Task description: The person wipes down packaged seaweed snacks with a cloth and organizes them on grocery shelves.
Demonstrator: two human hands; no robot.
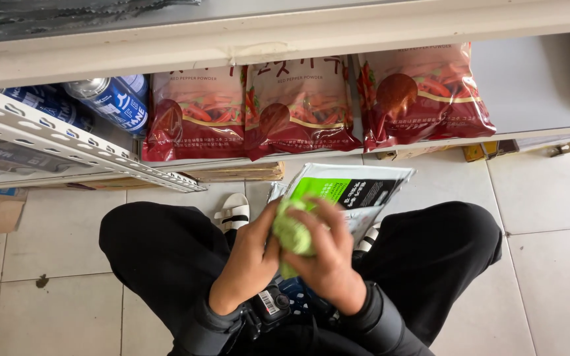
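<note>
Wiping a flat pouch with a green cloth, crouched at a low shop shelf.

At the centre of the frame the right hand (pixel 328 260) is closing its fingers over a bunched light-green cloth (pixel 291 231) and pressing it against the lower edge of a white, green and black pouch (pixel 351 191); the left hand (pixel 249 260) is curling in beside it, touching the cloth and seemingly bracing the pouch from beneath, though that grip is partly hidden. The pouch is sitting between the knees, just below the shelf edge (pixel 166 165). This looks like the cleaning step, mid-wipe; the upper face is lying uncovered, so the cloth would need sliding upward while the pouch is held steady. Three red pepper-powder bags (pixel 298 109) are lying in the upper middle, blue cans (pixel 110 99) at upper left.
</note>
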